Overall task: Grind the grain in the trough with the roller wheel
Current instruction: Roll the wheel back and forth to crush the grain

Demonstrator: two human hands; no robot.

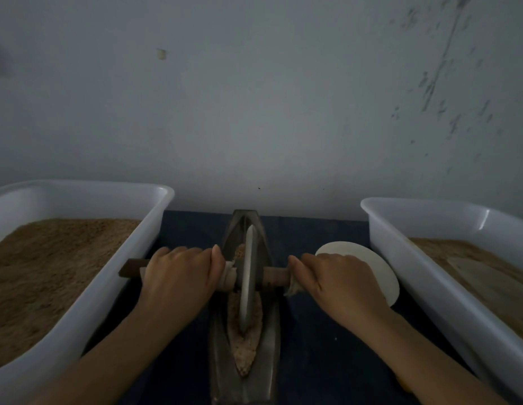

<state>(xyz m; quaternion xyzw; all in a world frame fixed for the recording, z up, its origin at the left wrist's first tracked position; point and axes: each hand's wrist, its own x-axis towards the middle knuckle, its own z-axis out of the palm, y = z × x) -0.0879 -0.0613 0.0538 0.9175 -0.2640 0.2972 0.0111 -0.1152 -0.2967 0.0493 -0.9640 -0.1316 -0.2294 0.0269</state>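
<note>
**grindfan:** Forearms come in from the bottom edge first, one each side of the trough [269,346]. It's a long, narrow metal boat shape on a dark blue cloth [321,331], and its long axis runs straight away from the camera toward the wall [254,112]. Near tip is cut off at the bottom edge.

**millnewb:** Where's the grain?

**grindfan:** Grain [245,352] is a pale crumbly strip down in the groove, mostly nearer than the wheel, with a bit showing past it too. Roller wheel [248,276] stands on edge in the groove, in line with the trough, and its wooden handle [274,276] crosses at a right angle, left to right.

**millnewb:** Hands?

**grindfan:** Left hand [178,273] is wrapped around the handle on its side, right hand [339,279] the same on the other side. Both grip over bits of pale cloth wrapped on the handle. The right end of the handle is hidden under the hand; the left end pokes out toward the left tub [79,317].

**millnewb:** Anything in the way?

**grindfan:** White tubs sit close on both sides, each holding brown meal, and both are cut off by the frame. Right tub [429,287] has a white round plate [371,264] just beside it, partly behind the right hand. It's dim, so fine detail is hard to make out.
</note>
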